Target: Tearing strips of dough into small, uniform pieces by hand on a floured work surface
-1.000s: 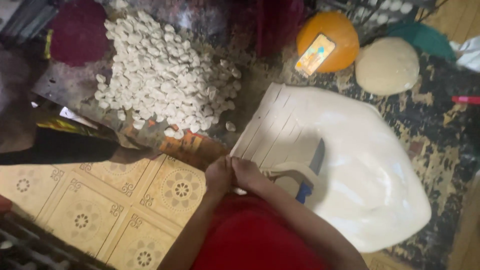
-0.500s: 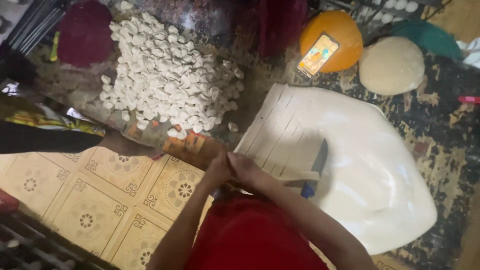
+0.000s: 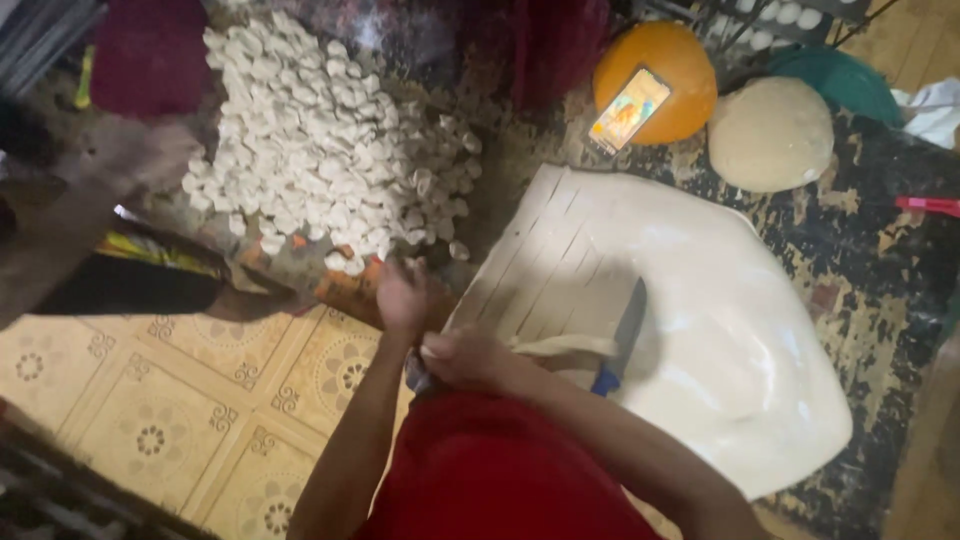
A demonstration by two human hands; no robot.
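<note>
Gripped between the fingers of the right hand is one end of a pale dough strip, which is stretched from that hand rightward toward the knife; the grip is clamped on the strip's near end. Whether the left hand is pinched on a bit of dough or simply half-closed cannot be told, since it is blurred; it is held just above and to the left of the right hand, close to it but apart.

The strip is seen lying along the near edge of a large rolled-out dough sheet, whose left part has been cut into long parallel strips. The knife, with a dark blade and a blue handle, is laid on the sheet just beside the held strip, its handle toward the person.

Beyond the left hand, a big heap of small white dough pieces is spread on the floor covering, the nearest pieces lying near the fingers. A patterned yellow tile floor is seen to the left of the arms, and a dark, worn mat lies under and to the right of the sheet.

Further off, a round ball of dough is set beyond the sheet's far right corner. Just beside it, to the left, an orange round object is placed, with a lit phone resting on top of it. A red garment is worn over the person's lap at the bottom of the view.
</note>
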